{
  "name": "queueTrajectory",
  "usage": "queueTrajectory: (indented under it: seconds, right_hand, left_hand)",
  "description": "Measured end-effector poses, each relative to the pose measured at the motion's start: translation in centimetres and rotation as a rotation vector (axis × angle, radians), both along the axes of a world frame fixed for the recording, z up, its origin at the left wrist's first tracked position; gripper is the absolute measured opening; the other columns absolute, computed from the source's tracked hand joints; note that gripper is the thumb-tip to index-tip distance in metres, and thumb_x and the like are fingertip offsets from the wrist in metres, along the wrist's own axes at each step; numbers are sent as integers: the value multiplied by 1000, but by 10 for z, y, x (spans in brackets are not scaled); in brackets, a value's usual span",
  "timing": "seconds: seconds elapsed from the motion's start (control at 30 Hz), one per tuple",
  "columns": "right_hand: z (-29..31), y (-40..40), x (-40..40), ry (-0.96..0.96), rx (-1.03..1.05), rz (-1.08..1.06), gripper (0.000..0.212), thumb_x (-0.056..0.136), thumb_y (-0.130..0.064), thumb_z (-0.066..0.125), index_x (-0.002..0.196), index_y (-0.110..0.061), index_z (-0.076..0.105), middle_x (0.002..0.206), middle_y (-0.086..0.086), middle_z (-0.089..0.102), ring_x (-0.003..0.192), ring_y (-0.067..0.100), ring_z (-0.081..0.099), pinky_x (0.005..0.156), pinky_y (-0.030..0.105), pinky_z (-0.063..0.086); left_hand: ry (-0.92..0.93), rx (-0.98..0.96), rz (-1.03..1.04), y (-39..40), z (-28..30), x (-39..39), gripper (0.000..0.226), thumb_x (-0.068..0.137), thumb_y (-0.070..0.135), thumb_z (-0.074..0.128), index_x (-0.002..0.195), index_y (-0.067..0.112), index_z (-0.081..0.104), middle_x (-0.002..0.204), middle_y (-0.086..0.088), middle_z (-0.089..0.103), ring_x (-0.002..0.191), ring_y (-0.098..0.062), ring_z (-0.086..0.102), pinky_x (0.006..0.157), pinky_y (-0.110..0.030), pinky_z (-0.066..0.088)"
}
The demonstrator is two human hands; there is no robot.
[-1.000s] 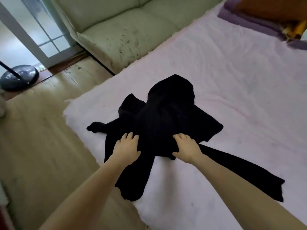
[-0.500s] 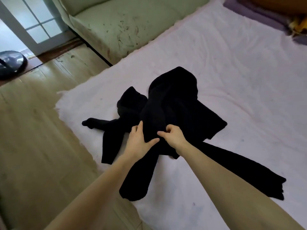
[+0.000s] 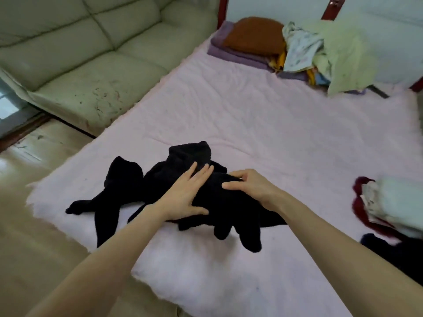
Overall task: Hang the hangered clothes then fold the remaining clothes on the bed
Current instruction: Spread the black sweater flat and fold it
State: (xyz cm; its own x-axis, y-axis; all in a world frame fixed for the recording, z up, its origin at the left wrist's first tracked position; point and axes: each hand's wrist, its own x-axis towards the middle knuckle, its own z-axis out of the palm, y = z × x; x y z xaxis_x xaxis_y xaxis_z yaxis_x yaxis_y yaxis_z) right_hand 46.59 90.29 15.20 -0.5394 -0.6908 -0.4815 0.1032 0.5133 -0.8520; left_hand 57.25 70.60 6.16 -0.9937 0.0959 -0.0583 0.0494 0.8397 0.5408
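Black garment point(image 3: 183, 193), lower centre on the bed point(image 3: 263, 124), looks soft and limp; your left hand point(image 3: 185, 193) presses flat with spread fingers, your right hand point(image 3: 254, 188) rests curved; take an edge.

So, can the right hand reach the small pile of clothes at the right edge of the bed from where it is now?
Probably yes. The right hand lies on the black garment, and only bare pink bed cover shows between it and the pile. Nothing blocks that path.
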Motion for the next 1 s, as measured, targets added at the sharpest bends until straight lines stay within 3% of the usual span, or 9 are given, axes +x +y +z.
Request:
queueTrajectory:
  seconds: [0.07,0.17,0.37,0.43,0.5,0.63,0.8,0.9,1.0]
  right_hand:
    - [28,56,-3,47,46,7,12,89,-19,66,95,-17,75,90,4,75,84,18,71,77,27,54]
    - [55,127,-2,96,77,47,13,90,-19,63,92,-14,75,87,4,73,79,16,68,74,27,52]
    - [65,278,13,211,114,-97,14,90,-17,63,90,-7,73,81,5,67,75,13,63,75,28,48]
    - [59,315,16,256,121,-178,12,90,-16,63,91,-10,74,86,4,72,79,12,67,77,26,51]
    - [53,352,21,361,145,-258,12,91,-15,63,92,-11,74,92,7,73,82,14,67,81,29,52]
    - [37,403,27,522,162,-410,15,92,-17,60,91,-6,70,89,12,70,84,24,65,84,42,50]
    - [-3,421,7,647,285,-677,19,94,-19,56,104,-8,68,101,8,69,98,26,62,82,34,44]
    - [-45,422,-6,544,493,-872,30,96,-20,52,123,-11,60,122,12,63,114,32,56,87,33,41]
    - [-93,416,-7,442,668,-884,37,95,-14,48,131,-13,49,127,17,56,118,36,50,91,37,41]
  left_hand:
    - [-45,30,-119,56,34,-17,96,75,53,73,151,33,18,154,2,30,146,-20,15,120,-33,7]
    - [-90,47,-252,122,63,-32,36,75,56,73,101,42,52,98,15,61,103,-10,56,118,-45,14]
    - [-265,-253,-464,229,90,-52,29,81,48,68,104,30,62,104,6,68,108,-13,58,120,-40,5]
    - [-263,-282,-469,262,98,-57,27,85,45,65,101,23,63,99,5,69,102,-17,61,117,-37,19]
    - [-269,-247,-423,299,107,-59,28,88,43,63,100,18,65,93,4,69,92,-20,63,95,-34,44]
    - [-360,17,-384,347,127,-71,21,86,32,68,96,14,68,86,3,72,81,-15,68,75,-31,53]
    - [109,-252,-253,366,114,-97,32,93,20,57,125,18,57,123,-1,60,114,-24,52,94,-35,40]
    - [119,-332,-157,346,79,-87,36,96,15,51,132,16,53,133,-3,54,123,-25,45,96,-37,40]
    - [99,-436,-220,315,24,-65,32,90,15,57,122,13,61,120,-8,60,111,-29,51,91,-40,43]
